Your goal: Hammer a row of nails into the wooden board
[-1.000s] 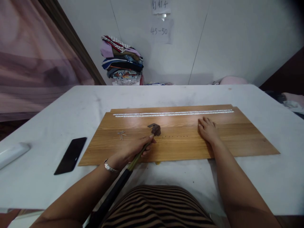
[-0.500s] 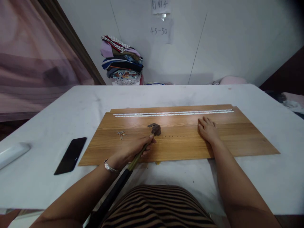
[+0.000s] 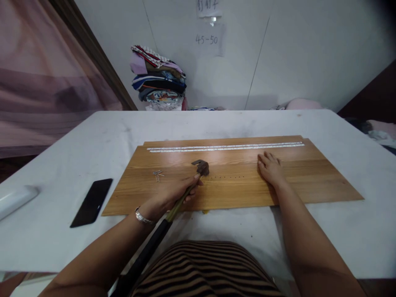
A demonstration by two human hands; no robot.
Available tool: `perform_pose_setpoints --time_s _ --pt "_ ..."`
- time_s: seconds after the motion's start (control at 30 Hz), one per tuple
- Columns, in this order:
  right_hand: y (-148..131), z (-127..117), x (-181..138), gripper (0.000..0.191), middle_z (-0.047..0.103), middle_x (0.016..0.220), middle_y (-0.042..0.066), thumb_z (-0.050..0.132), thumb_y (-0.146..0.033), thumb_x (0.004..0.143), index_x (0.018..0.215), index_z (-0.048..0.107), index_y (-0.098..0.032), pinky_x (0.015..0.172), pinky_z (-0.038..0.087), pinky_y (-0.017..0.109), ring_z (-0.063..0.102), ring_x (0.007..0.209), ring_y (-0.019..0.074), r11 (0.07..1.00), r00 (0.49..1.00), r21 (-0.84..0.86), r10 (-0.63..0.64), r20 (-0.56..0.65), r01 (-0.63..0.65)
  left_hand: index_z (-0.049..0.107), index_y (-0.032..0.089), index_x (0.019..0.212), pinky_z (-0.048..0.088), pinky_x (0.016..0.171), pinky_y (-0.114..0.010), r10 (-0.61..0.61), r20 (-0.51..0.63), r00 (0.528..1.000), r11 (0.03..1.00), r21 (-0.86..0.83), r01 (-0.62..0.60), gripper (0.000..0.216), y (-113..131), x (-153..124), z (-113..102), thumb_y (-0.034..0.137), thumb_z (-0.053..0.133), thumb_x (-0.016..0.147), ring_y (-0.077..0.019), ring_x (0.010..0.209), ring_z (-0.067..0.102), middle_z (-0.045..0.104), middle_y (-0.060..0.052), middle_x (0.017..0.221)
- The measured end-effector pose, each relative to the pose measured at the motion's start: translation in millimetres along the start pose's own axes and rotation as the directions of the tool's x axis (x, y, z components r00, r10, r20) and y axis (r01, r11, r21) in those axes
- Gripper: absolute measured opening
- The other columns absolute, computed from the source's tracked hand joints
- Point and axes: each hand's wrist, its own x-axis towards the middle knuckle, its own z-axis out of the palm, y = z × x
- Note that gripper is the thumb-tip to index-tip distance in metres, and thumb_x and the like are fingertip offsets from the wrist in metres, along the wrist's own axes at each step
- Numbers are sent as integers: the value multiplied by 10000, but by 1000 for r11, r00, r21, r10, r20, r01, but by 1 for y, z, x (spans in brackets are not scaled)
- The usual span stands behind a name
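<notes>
A long wooden board [image 3: 321, 181] lies flat on the white table [image 3: 198, 123]. My left hand [image 3: 171, 193] is closed around the neck of a hammer [image 3: 201, 167], whose dark head rests on the board beside a row of small nail dots [image 3: 225, 177]. The hammer's black handle runs back toward my body. My right hand [image 3: 271, 168] lies flat on the board with its fingers stretched out, to the right of the nail row. A few loose nails [image 3: 158, 175] lie on the board to the left of the hammer.
Two silvery strips [image 3: 225, 147] run along the board's far edge. A black phone [image 3: 92, 201] lies on the table to the left, and a white object [image 3: 15, 199] sits at the left edge. Folded clothes [image 3: 158, 78] are stacked against the wall behind.
</notes>
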Motion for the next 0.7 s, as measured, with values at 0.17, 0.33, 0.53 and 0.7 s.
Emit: perform_pose_setpoints --time_s 0.17,0.33,0.53,0.7 --pt "0 0 0 480 604 1466 171 327 -329 1012 1310 687 -218 1091 399 602 490 1376 353 1000 1000 -1 12 8 -12 629 195 901 217 439 -239 -19 -27 999 1000 4 19 474 -1 1 0 666 649 854 -75 482 345 438 41 634" --pt "-2 -1 -1 466 609 1463 156 349 -322 1011 1319 687 -231 1089 411 576 498 1369 342 999 1000 -41 15 13 -14 620 195 905 233 457 -233 -31 -15 999 999 -8 31 490 -4 4 -1 679 655 841 -79 502 357 442 42 647" --pt "-4 -4 -1 485 600 1470 170 310 -321 1019 1311 679 -204 1101 401 569 500 1378 331 999 999 -39 18 44 -16 624 193 916 222 450 -247 16 -4 1000 1000 5 -16 473 1 1 0 662 639 861 -81 494 348 432 43 642" --pt "-3 -2 -1 486 604 1466 168 306 -340 1022 1302 681 -208 1093 404 570 497 1382 335 999 1000 -34 16 23 -15 616 195 900 207 437 -249 -33 -18 999 999 6 33 486 0 2 0 677 655 841 -79 478 346 431 46 627"
